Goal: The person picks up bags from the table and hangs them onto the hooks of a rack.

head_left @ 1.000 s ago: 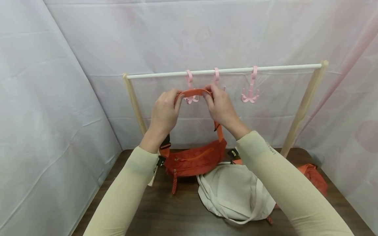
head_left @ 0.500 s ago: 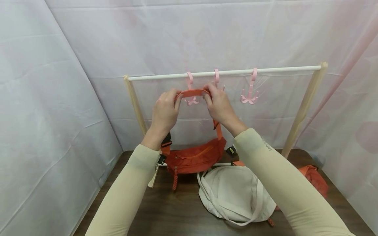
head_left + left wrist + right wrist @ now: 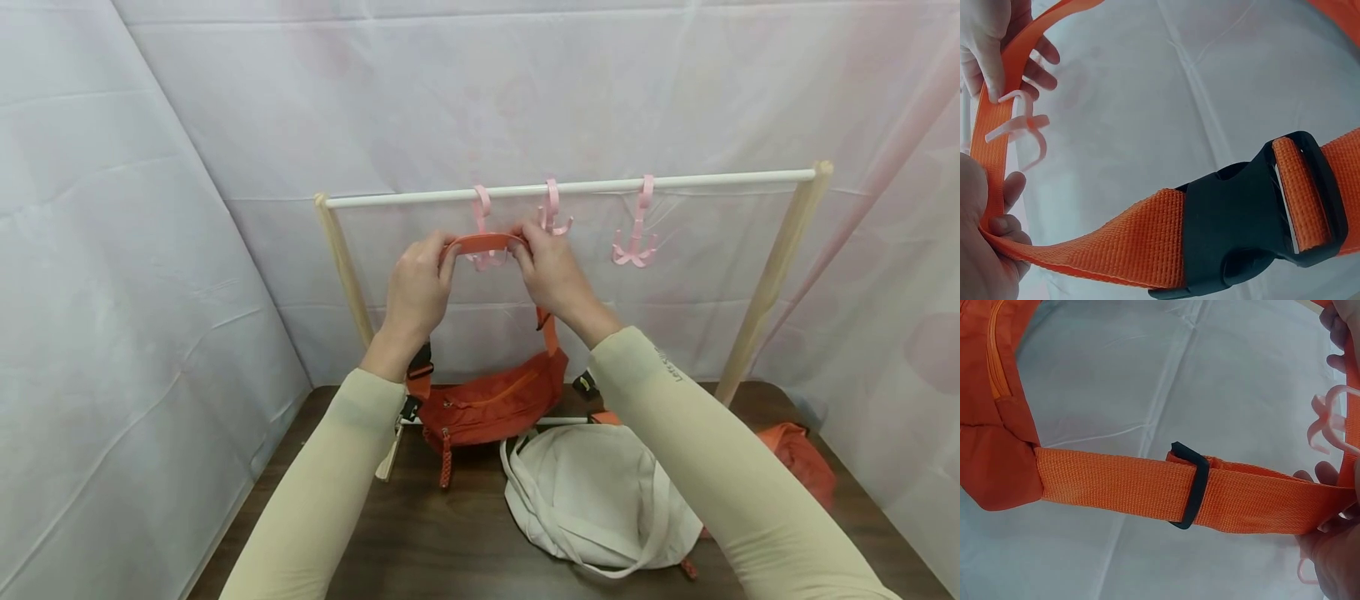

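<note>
My left hand (image 3: 417, 283) and right hand (image 3: 553, 271) pinch the orange webbing strap (image 3: 482, 243) of a red-orange waist bag (image 3: 495, 402), one at each side of a short stretch. The bag hangs from the strap below my hands, low over the table, zip pull dangling. Behind the strap is the leftmost pink hook (image 3: 481, 207), its prongs partly covered by it. In the left wrist view, those pink prongs (image 3: 1022, 125) overlap the strap between both hands. A black buckle (image 3: 1235, 219) joins the strap on the left side; a black slider (image 3: 1194, 487) sits on the right side.
A white rod (image 3: 720, 179) on wooden posts (image 3: 772, 287) carries the middle hook (image 3: 553, 208) and right hook (image 3: 635, 233). A cream bag with handles (image 3: 600, 492) lies on the dark wooden table (image 3: 420, 550). Another red-orange bag (image 3: 801, 462) lies at the right. Pale curtains surround everything.
My right hand has shifted slightly left and down, uncovering the middle hook's prongs. The held strap is a little lower in view. Both hands keep their grip.
</note>
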Available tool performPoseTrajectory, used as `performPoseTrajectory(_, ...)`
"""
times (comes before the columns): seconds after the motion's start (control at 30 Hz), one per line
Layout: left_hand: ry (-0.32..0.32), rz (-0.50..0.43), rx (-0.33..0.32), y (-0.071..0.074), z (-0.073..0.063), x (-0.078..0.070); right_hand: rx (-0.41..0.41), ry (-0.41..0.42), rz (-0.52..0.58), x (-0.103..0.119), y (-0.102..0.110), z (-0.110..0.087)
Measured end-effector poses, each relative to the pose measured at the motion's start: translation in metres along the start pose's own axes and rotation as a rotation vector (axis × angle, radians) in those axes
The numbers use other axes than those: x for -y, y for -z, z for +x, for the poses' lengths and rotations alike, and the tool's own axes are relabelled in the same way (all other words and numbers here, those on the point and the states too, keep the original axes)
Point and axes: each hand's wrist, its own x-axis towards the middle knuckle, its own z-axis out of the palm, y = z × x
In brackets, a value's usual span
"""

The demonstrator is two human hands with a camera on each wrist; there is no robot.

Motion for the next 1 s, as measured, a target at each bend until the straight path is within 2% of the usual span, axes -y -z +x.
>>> performPoseTrajectory(0.6,0.062,0.002,0.03,-0.014,-0.003,0.016,0.058,-0.059,-0.062,-0.01,-0.012,0.002)
performPoseTrajectory(0.87,0.048,-0.035,0.026,-0.021,-0.004,0.023,0.068,-0.067,-0.104,-0.012,-0.013,0.0)
performPoseTrajectory(1.0,0.042,-0.039,0.03,-0.024,-0.008,0.027,0.107,-0.104,-0.124,-0.013,-0.014,-0.002)
